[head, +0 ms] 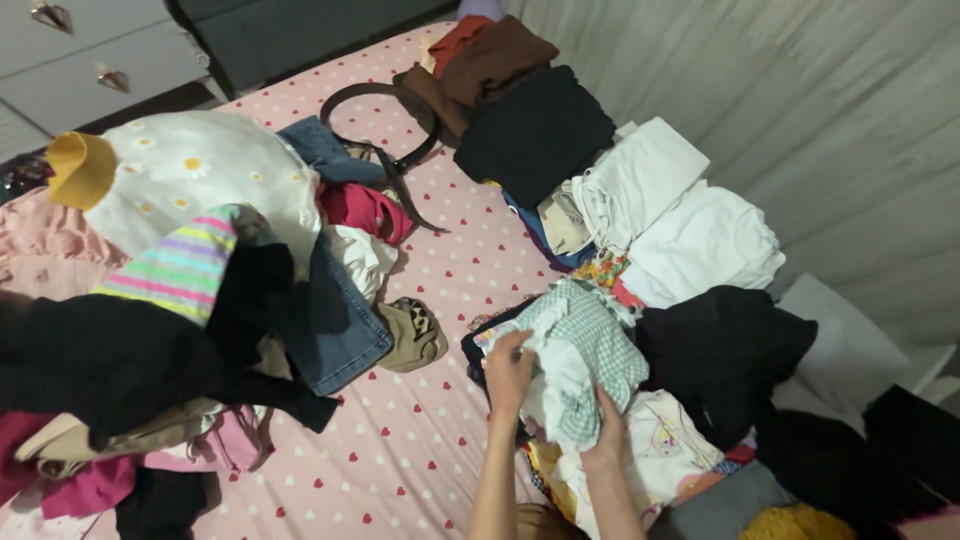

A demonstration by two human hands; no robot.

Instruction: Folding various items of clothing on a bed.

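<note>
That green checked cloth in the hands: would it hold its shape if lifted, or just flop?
Probably flop: the checked cloth already bunches and folds between the left hand and right hand. It looks thin, so likely light. On the pile's edge it may drag neighbouring clothes along.

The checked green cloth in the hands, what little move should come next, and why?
Probably smooth the checked green cloth flat: it lies bunched on the folded stack, with the left hand and right hand gripping its near edge.
</note>
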